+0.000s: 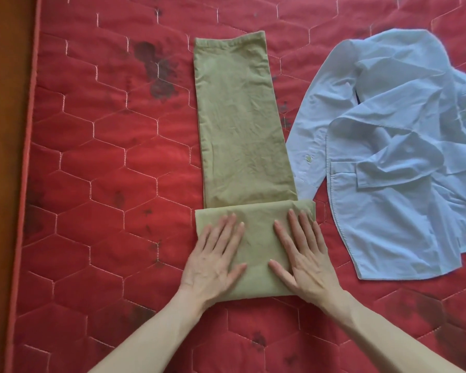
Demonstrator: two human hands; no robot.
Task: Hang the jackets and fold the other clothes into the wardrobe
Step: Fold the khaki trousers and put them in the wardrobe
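The trousers (pixel 240 125) are a plain olive green, without any print. The shirt (pixel 393 157) is pale blue, with a whitish-green button (pixel 308 158) on its placket. The mattress (pixel 105 162) is red, quilted in a hexagon pattern of pale stitching and marked with dark blotchy stains. Its border is a lighter red.

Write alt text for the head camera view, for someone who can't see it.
Left hand and right hand press flat on the folded end of olive-green trousers on a red quilted mattress; a crumpled light blue shirt lies right.
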